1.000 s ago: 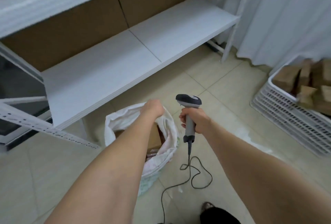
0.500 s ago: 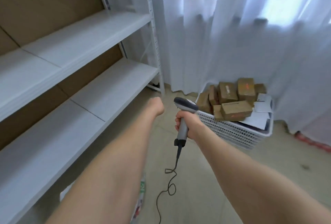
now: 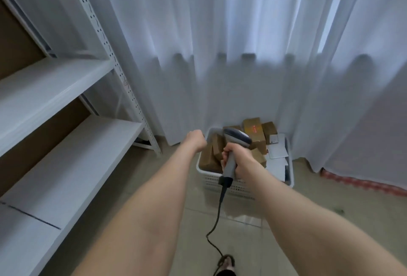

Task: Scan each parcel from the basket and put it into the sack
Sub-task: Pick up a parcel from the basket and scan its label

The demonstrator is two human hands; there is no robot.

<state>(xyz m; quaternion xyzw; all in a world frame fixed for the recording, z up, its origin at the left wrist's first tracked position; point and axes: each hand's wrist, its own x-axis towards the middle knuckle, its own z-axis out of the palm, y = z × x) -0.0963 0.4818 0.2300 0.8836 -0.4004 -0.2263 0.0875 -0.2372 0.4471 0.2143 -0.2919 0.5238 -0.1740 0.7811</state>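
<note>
A white slatted basket (image 3: 220, 179) stands on the floor against the curtain, filled with several brown cardboard parcels (image 3: 252, 129) and some flat white envelopes (image 3: 278, 153). A red scan mark glows on the top parcel. My right hand (image 3: 239, 162) grips the handle of a grey corded scanner (image 3: 237, 138), held over the basket's near left part. My left hand (image 3: 196, 141) hovers just left of the basket's rim with its fingers curled under, holding nothing. The sack is out of view.
White metal shelving (image 3: 66, 141) with brown back panels fills the left side. A white curtain (image 3: 242, 55) hangs behind the basket. The scanner cable (image 3: 220, 209) trails down the tiled floor toward my foot (image 3: 225, 263). A red strip (image 3: 363, 184) lies under the curtain's hem at right.
The view swung from the sack on the floor to the basket by the curtain. Both arms now reach toward the basket, and the right hand keeps its grip on the scanner.
</note>
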